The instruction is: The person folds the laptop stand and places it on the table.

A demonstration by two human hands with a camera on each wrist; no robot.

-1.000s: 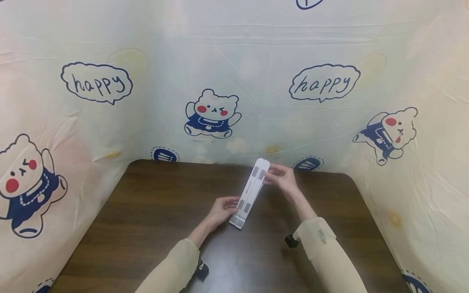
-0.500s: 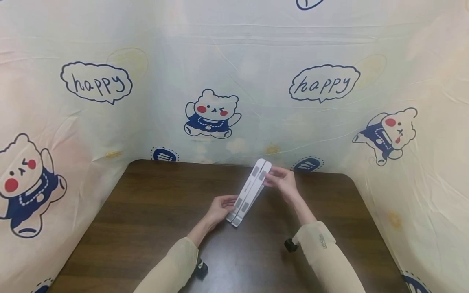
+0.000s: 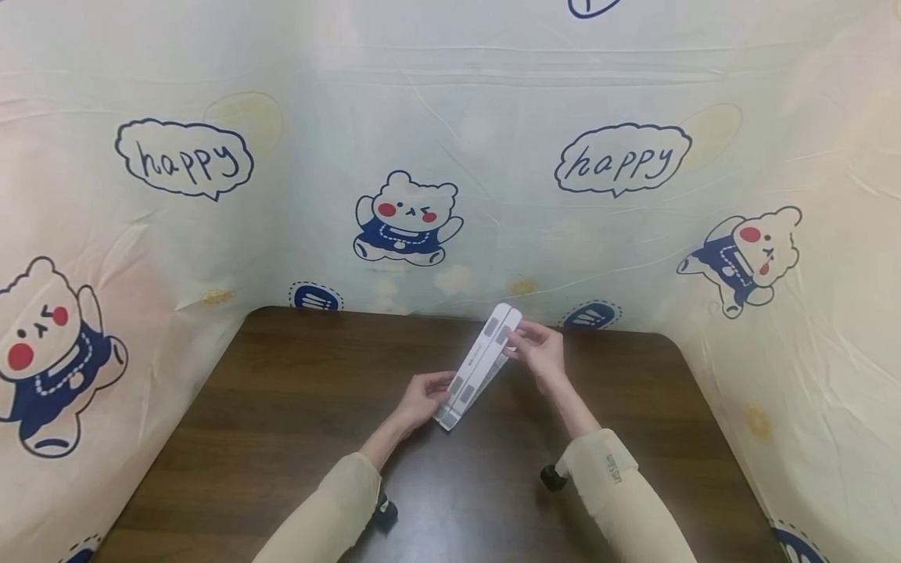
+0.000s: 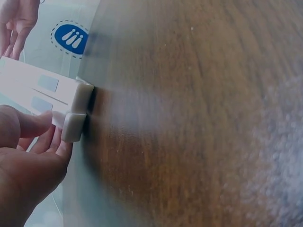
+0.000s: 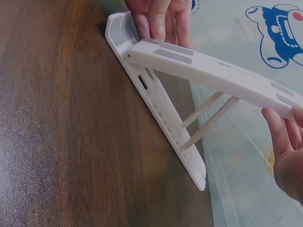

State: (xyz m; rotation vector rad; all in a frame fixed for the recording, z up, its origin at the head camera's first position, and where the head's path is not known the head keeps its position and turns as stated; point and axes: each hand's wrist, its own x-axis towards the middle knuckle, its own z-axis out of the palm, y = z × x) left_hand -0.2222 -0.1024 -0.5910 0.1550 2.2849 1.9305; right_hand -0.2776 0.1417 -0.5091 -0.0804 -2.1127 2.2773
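A white folding laptop stand [image 3: 480,363] with grey pads slants across the middle of the table, its two long bars side by side. In the right wrist view, the upper bars [image 5: 218,71] are raised at an angle from the lower rail [image 5: 165,118], joined by two thin struts [image 5: 210,120]. My left hand [image 3: 420,400] grips the near, hinged end, thumb on top in the left wrist view. My right hand [image 3: 540,353] pinches the raised far end from the right side. The far parts of the lower rails are partly hidden from the head view.
The stand is over a dark brown wooden table [image 3: 296,469] with rounded far corners. A pale curtain [image 3: 493,141] printed with bears surrounds its back and sides. Small black devices hang beneath both sleeves, one by the right cuff [image 3: 553,477].
The stand's near end has shifted left and slightly away with my left hand. The gap between the upper bars and the lower rails has widened, showing more of the lower part.
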